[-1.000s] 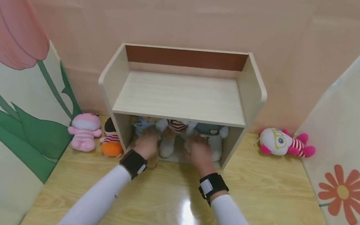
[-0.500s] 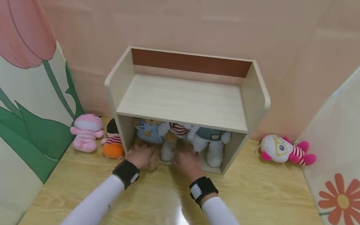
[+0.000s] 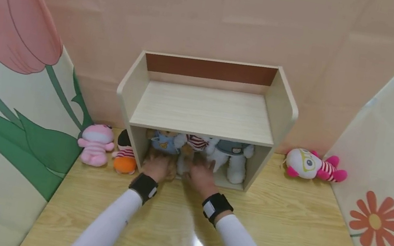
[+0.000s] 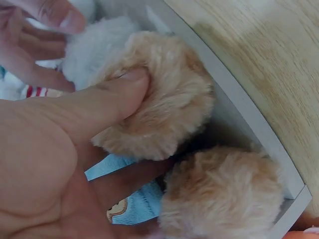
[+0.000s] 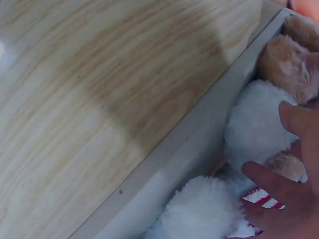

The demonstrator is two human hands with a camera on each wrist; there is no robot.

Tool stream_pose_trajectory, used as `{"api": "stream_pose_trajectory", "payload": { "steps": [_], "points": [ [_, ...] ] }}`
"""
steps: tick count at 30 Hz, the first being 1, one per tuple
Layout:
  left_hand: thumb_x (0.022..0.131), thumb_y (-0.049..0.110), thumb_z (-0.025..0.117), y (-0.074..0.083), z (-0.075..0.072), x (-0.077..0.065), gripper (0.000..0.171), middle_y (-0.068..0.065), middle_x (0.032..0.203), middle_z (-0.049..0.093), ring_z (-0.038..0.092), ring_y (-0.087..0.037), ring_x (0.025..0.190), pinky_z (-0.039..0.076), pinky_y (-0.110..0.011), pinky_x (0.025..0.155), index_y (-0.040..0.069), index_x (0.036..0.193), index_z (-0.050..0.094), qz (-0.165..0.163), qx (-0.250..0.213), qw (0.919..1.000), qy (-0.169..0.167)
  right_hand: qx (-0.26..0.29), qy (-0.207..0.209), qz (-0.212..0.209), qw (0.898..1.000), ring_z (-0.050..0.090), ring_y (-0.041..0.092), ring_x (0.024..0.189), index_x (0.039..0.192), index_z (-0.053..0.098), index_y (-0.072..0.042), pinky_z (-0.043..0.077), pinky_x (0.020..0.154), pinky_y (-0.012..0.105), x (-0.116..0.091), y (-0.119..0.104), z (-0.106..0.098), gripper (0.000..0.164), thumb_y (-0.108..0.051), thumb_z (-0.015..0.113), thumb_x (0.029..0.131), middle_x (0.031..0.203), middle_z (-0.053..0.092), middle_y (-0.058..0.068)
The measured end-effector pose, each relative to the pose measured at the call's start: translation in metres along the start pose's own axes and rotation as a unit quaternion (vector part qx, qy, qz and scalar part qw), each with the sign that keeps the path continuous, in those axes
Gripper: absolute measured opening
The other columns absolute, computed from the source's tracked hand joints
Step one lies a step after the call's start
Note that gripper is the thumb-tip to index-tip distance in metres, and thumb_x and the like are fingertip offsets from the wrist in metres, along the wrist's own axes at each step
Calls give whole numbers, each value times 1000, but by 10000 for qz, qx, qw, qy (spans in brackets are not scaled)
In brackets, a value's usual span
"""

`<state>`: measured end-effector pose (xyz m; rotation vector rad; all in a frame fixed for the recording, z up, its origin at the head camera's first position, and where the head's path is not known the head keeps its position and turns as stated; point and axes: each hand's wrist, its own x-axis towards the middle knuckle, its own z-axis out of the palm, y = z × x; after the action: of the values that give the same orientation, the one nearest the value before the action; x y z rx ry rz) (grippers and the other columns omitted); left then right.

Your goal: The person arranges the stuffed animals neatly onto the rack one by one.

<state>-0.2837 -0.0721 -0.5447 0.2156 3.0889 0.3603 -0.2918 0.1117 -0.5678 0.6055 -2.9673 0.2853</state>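
Both hands reach into the lower compartment of a pale wooden shelf (image 3: 205, 109). My left hand (image 3: 156, 167) holds a brown teddy bear in a blue outfit (image 3: 166, 143); in the left wrist view the thumb presses one furry foot (image 4: 172, 94), fingers behind it. My right hand (image 3: 202, 176) has its fingers spread at the legs of a white plush toy (image 5: 259, 119) in a red-striped top (image 3: 197, 142). Right of that sits another white plush toy with a grey-green top (image 3: 230, 147). The shelf board hides the toys' heads in the head view.
Left of the shelf, a pink plush toy (image 3: 96, 145) and a doll with an orange bottom (image 3: 124, 164) sit against the wall. A pink-and-white plush toy with yellow glasses (image 3: 304, 164) lies at the right. Printed walls enclose the wooden floor (image 3: 280, 234).
My right hand has moved left, from the grey-green-topped toy to the striped one. My left hand has shifted slightly at the bear's feet. The head view has tilted a little.
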Motion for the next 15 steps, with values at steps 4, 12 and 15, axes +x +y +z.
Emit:
{"api": "stream_pose_trajectory", "payload": {
  "steps": [4, 12, 15],
  "points": [
    [80, 36, 80, 5, 3, 1, 53, -18, 128, 61, 49, -51, 119, 38, -69, 91, 15, 126, 65, -406, -116, 9990, -178, -91, 186, -23, 9998, 41, 48, 137, 140, 57, -24, 24, 104, 79, 0, -4, 7, 58, -33, 78, 86, 143, 53, 20],
    [96, 34, 64, 22, 16, -7, 46, -20, 143, 50, 43, -55, 121, 29, -81, 89, 17, 138, 58, -105, -171, 9998, 37, -98, 226, 181, 9995, 67, 40, 99, 132, 60, -24, 22, 103, 81, 5, -5, 15, 47, -27, 75, 88, 88, 71, 8],
    [98, 24, 60, 22, 15, -12, 37, -19, 139, 54, 45, -54, 116, 31, -81, 85, 20, 135, 61, -38, -90, 9990, 427, -57, 194, 204, 9996, 63, 42, 111, 134, 59, -24, 22, 103, 81, 6, -4, 15, 48, -26, 74, 89, 110, 70, 12]
  ]
}}
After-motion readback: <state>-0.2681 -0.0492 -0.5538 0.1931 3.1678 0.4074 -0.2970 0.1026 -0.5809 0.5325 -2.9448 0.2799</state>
